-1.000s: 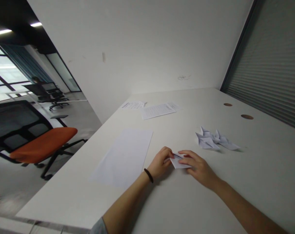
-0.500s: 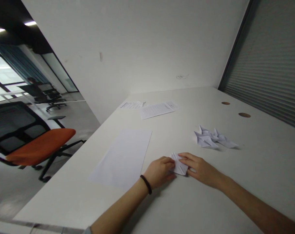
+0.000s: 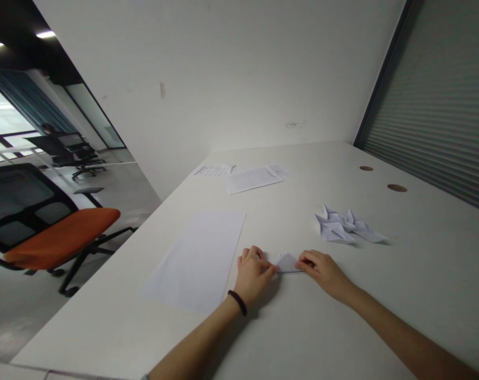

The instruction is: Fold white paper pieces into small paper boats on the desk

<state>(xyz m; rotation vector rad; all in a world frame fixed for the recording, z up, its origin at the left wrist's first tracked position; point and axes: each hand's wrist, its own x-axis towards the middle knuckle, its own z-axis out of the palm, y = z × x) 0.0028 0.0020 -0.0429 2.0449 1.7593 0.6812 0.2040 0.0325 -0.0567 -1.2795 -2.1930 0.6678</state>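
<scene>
A small piece of folded white paper (image 3: 287, 263) lies between my hands on the white table, now a triangle with its point facing away from me. My left hand (image 3: 255, 273), with a dark band at the wrist, pinches its left corner between thumb and finger. At the right corner, my right hand (image 3: 322, 272) grips the paper the same way, its other fingers curled. Beyond my right hand sit several folded white paper shapes (image 3: 342, 226) with raised points, bunched together.
A blank white sheet (image 3: 199, 258) lies left of my left hand. Printed pages (image 3: 255, 179) rest farther back near the wall. Two round holes (image 3: 396, 188) pierce the table at right. An orange-seated chair (image 3: 65, 235) stands beyond the left edge; a person sits in the far background.
The paper has gone from a flat, roughly square shape to a triangle, folded over toward the far side. My hands have moved apart to its two corners.
</scene>
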